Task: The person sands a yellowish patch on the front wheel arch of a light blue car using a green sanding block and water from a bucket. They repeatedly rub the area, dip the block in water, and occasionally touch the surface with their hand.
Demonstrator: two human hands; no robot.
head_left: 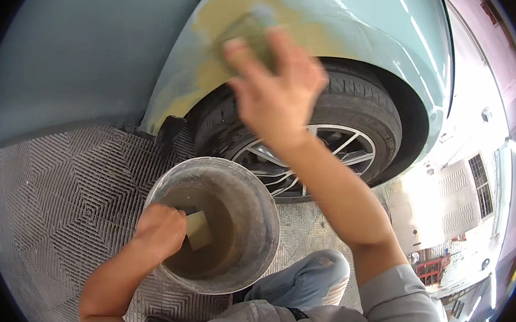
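My right hand (280, 93), blurred by motion, presses a dark greenish sanding block (250, 37) against the car's pale green fender (367, 10). Under and around the block spreads a patch of yellow filler (315, 31), with greyish feathered edges along the wheel arch. Closed in a grip over the rim of a grey bucket (258, 185), my left hand (162, 230) holds a pale yellow sponge (199, 232). The sponge is a flat, squared piece just above or touching the murky brown water (225, 247); I cannot tell which.
The tyre and spoked wheel (341, 149) are just below the filler patch, beyond the bucket. A darker grey-blue car door (95, 58) borders the fender on the left. Beneath lies a ridged patterned floor (87, 197). My bent knee (314, 277) is close to the bucket.
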